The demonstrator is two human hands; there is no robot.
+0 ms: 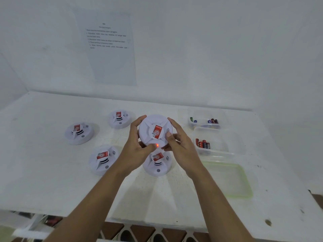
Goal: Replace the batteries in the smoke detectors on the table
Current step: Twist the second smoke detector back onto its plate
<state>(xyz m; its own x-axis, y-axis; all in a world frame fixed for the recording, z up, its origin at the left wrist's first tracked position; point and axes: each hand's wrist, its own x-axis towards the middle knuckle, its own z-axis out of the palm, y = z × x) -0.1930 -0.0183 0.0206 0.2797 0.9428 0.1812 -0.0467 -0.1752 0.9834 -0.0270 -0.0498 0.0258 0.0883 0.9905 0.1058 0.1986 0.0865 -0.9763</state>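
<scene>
Surface: white table [43, 172], scuffed and speckled, set into a corner of white walls [227, 49]. Patterned brown floor [139, 231] shows below its near edge. Printed sheet [111, 55] fixed to the wall above and behind the hands; text too blurred to read.

Well left of the left hand: far-left detector [79, 132], flat on the table, red label on its hub. Just left of the left forearm: near-left detector [103, 158], same pose. Behind and slightly left of the left hand: rear detector [119, 118], same pose.

Left hand [138, 147]: fingers curled round the left edge of the held detector [155, 131], thumb on its lower front beside a lit red lamp [157, 145]. Held detector sits between both hands, raised off the table, face tilted toward the camera.

Directly below the hands: fourth detector [157, 163], flat on the table, top edge hidden by them.

Right hand [180, 144]: fingers wrapped over the right edge of the held detector, thumb laid on its front face.

Just right of the right hand: near tub [225, 142], clear, with red-and-black batteries [202, 144] at its left end. Behind it: rear tub [206, 127], clear, with mixed batteries [212, 121]. Right of the right forearm: green-rimmed tray [248, 189], flat on the table
</scene>
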